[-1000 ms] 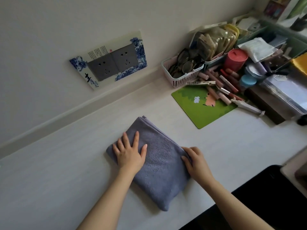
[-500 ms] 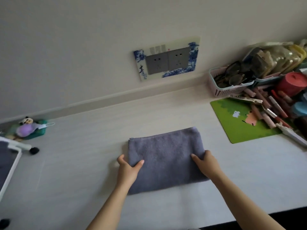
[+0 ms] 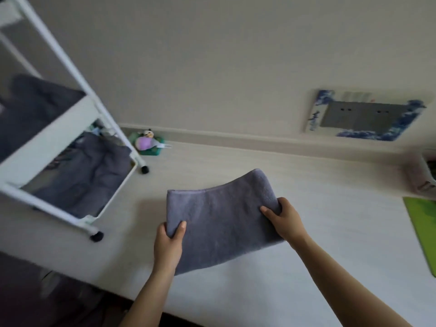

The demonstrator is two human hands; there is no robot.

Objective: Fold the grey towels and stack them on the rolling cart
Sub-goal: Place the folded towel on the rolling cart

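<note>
Pale table [image 3: 330,208] against a plain wall, socket plate [image 3: 363,116] at right. Folded grey towel [image 3: 221,215] just above the table, far edge raised. Left hand [image 3: 168,241] pinching near left corner, thumb on top; right hand [image 3: 282,218] curled round right edge. Soft, light, prone to sag and unfold if gripped at one side only; best held at both short ends, or supported from beneath. White rolling cart [image 3: 70,142] at left, on the table, grey cloth already on its two visible shelves. Slanted cart post between towel and shelves, likely obstacle. Small toy [image 3: 147,143] by the wall, green mat [image 3: 422,223] at right, both well apart from the towel.
</note>
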